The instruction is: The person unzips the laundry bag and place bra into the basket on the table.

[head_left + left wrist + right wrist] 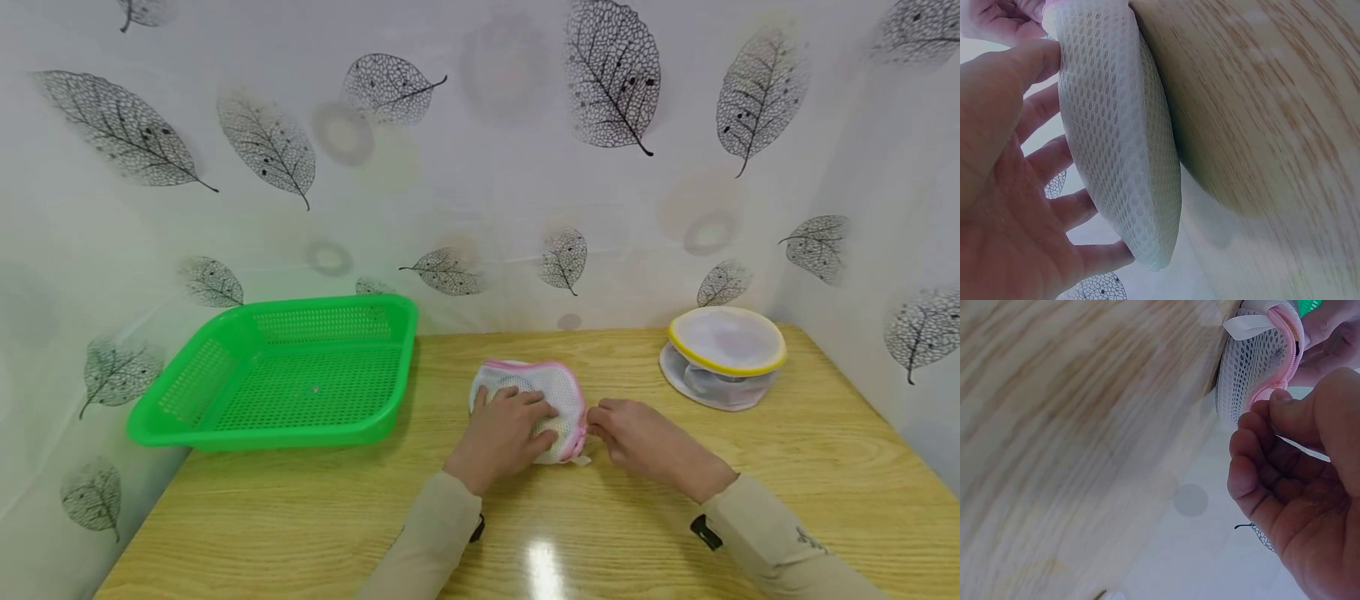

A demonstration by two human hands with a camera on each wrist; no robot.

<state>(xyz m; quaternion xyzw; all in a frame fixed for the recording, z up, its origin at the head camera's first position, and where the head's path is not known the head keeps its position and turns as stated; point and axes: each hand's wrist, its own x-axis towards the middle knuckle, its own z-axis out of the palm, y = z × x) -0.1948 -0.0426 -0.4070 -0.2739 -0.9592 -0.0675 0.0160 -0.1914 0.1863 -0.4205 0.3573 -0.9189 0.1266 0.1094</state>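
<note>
A white mesh laundry bag point(557, 390) with a pink zipper edge lies on the wooden table, rounded and slightly bulging. My left hand point(501, 433) rests on top of it with the fingers spread; the left wrist view shows the fingertips against the mesh point(1107, 112). At the bag's right edge my right hand point(641, 437) pinches the pink zipper point(1294, 347) between thumb and forefinger. Those fingertips hide the zipper pull. A white fabric tab point(1249, 327) sticks out from the edge near the zipper. What fills the bag cannot be made out.
To the left on the table point(300, 517) stands a green plastic basket point(262, 437) with perforated walls. A white mesh bag with a yellow rim point(727, 340) sits at the back right. Behind the table hangs a leaf-patterned sheet point(495, 183).
</note>
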